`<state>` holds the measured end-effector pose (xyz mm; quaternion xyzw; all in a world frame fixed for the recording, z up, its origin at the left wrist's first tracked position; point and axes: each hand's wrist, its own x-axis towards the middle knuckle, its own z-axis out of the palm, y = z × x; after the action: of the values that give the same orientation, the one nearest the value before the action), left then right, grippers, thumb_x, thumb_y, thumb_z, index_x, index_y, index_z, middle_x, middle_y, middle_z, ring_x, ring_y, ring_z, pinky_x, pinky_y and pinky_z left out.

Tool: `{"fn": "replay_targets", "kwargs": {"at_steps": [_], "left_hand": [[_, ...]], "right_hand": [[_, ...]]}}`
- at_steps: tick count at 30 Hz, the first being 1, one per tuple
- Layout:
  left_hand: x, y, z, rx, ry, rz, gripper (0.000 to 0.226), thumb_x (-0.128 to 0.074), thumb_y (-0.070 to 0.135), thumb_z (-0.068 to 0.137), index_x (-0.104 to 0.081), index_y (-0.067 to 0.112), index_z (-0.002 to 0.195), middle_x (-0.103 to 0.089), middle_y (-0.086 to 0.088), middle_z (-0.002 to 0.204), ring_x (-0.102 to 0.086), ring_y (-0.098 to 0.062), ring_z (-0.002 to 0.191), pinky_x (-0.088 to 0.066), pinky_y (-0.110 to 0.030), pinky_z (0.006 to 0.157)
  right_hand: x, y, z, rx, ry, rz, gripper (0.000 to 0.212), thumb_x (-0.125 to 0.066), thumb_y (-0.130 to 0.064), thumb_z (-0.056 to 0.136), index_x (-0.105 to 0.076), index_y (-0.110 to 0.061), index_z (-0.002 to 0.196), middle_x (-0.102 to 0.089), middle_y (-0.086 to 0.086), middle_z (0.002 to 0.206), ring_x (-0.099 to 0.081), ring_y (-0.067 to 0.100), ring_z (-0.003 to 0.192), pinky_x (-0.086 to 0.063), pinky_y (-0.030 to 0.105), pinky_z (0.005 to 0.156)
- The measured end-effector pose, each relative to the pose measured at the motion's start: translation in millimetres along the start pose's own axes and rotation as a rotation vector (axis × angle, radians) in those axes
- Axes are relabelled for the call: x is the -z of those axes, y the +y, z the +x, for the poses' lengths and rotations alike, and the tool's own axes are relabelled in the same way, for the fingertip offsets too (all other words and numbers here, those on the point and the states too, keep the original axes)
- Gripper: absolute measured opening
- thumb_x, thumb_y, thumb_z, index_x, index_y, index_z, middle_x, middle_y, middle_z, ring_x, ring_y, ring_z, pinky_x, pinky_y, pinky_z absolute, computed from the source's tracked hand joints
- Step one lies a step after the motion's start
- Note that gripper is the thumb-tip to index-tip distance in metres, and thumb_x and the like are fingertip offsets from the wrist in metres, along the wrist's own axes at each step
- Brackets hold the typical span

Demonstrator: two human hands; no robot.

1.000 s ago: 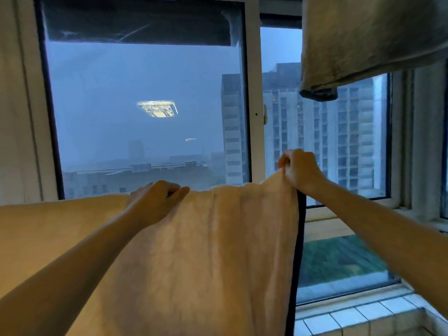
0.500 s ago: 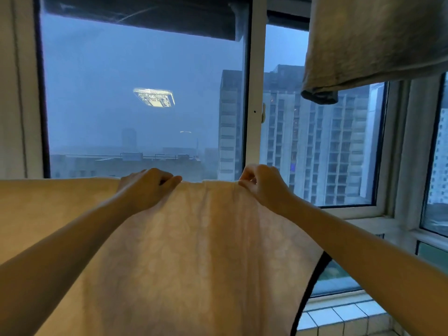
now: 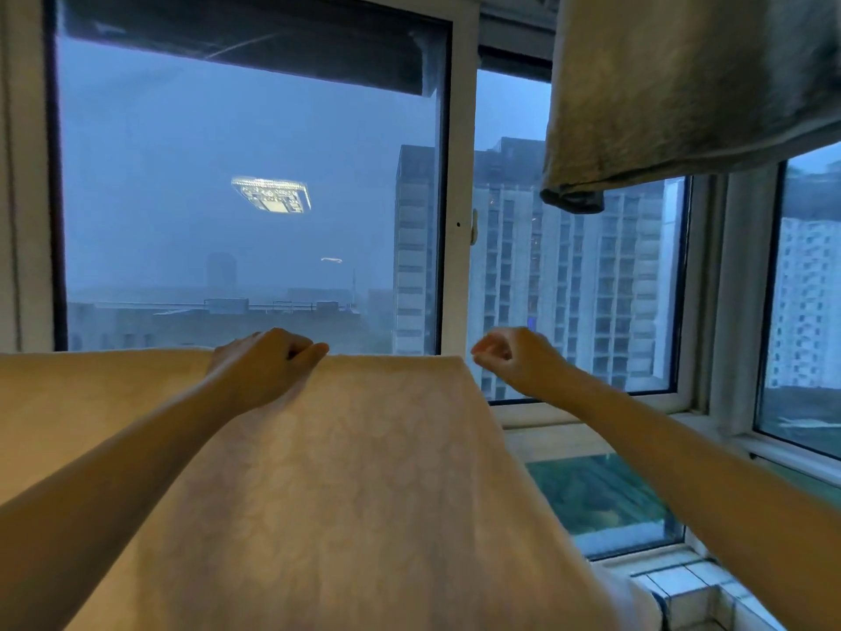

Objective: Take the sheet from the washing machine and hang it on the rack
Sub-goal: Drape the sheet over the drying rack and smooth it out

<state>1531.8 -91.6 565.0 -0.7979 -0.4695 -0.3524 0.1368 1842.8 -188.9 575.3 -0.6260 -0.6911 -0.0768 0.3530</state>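
Now, left hand: gripping the sheet along its top edge.
Right hand: curling closed beside the corner, holding nothing.
Risk: unheld corner possibly slipping, dragging the sheet sideways.

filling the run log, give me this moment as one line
stage: hanging | sheet: draped, rack hidden | left hand: grips top edge | right hand: curled beside corner, holding nothing
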Motion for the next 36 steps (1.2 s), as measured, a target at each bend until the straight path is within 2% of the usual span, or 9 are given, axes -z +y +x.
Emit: {"fn": "replay_targets", "kwargs": {"at_steps": [8,11,16,19,22,26,30,33,36], "left_hand": [[9,-4,3,0.073,-0.057,-0.179,0.048,-0.047,0.049,0.092,-0.038,0.021,0.054,-0.033,0.004,0.048,-0.034,-0.014,0.045,-0.028,-0.027,0.057],[10,0,5,0.100,-0.041,-0.182,0.048,-0.049,0.044,0.091,-0.036,0.020,0.052,-0.031,0.007,0.046,-0.033,-0.015,0.047,-0.027,-0.027,0.057],[17,10,15,0.100,-0.045,-0.194,0.049,-0.054,0.038,0.089,-0.039,0.018,0.047,-0.032,0.005,0.043,-0.036,-0.019,0.049,-0.032,-0.027,0.057],[29,22,30,0.103,0.091,-0.192,0.046,-0.052,0.038,0.087,-0.035,0.016,0.049,-0.030,0.001,0.047,-0.034,-0.022,0.052,-0.030,-0.028,0.053],[25,28,41,0.139,0.141,-0.154,0.045,-0.051,0.036,0.088,-0.035,0.015,0.052,-0.033,-0.002,0.050,-0.034,-0.024,0.052,-0.030,-0.029,0.053],[-4,5,45,0.139,-0.110,-0.228,0.050,-0.058,0.027,0.089,-0.037,0.016,0.045,-0.033,-0.002,0.047,-0.032,-0.019,0.048,-0.029,-0.028,0.056],[-6,-2,36,0.083,-0.054,-0.317,0.042,-0.063,0.029,0.087,-0.052,0.012,0.050,-0.042,0.000,0.050,-0.040,-0.013,0.051,-0.035,-0.026,0.056],[11,8,17,-0.059,-0.054,-0.542,0.024,-0.066,0.018,0.087,-0.065,-0.002,0.074,-0.060,-0.010,0.064,-0.051,-0.006,0.061,-0.041,-0.014,0.061],[23,12,4,-0.086,-0.101,-0.568,0.006,-0.073,0.016,0.081,-0.074,0.010,0.081,-0.072,0.005,0.075,-0.061,-0.002,0.069,-0.045,-0.010,0.064]], "right_hand": [[-25,-37,7,0.186,0.113,-0.030,0.014,-0.064,-0.018,0.089,-0.069,-0.009,0.097,-0.070,0.003,0.091,-0.056,0.004,0.072,-0.037,0.004,0.060],[-28,-41,8,0.198,0.171,-0.058,0.016,-0.058,-0.018,0.093,-0.070,-0.009,0.097,-0.071,0.003,0.087,-0.056,0.004,0.068,-0.042,0.008,0.067],[-24,-44,15,0.151,0.139,-0.124,0.021,-0.049,-0.011,0.096,-0.063,0.004,0.091,-0.068,0.017,0.083,-0.065,0.026,0.075,-0.055,0.037,0.074],[-11,-47,33,0.108,0.224,-0.086,0.017,-0.049,-0.006,0.095,-0.059,0.006,0.090,-0.066,0.019,0.082,-0.064,0.029,0.076,-0.053,0.035,0.070],[-2,-45,53,0.048,0.194,-0.032,0.025,-0.049,-0.013,0.096,-0.060,0.009,0.090,-0.062,0.013,0.077,-0.059,0.020,0.069,-0.049,0.028,0.065],[-8,-30,49,0.036,0.011,0.114,0.017,-0.055,-0.011,0.093,-0.064,-0.002,0.082,-0.061,-0.001,0.070,-0.056,-0.004,0.053,-0.039,0.007,0.052],[-28,-31,29,0.076,0.002,0.245,0.014,-0.059,-0.022,0.092,-0.067,-0.010,0.095,-0.067,0.002,0.088,-0.062,0.012,0.082,-0.047,0.020,0.072],[-40,-35,7,0.085,0.049,0.190,0.019,-0.057,-0.019,0.093,-0.059,-0.011,0.110,-0.063,0.001,0.099,-0.061,0.013,0.088,-0.045,0.012,0.066],[-45,-26,-10,0.039,0.058,0.145,0.028,-0.063,-0.014,0.087,-0.052,-0.010,0.113,-0.060,-0.001,0.099,-0.060,0.014,0.085,-0.042,0.011,0.061]]}}
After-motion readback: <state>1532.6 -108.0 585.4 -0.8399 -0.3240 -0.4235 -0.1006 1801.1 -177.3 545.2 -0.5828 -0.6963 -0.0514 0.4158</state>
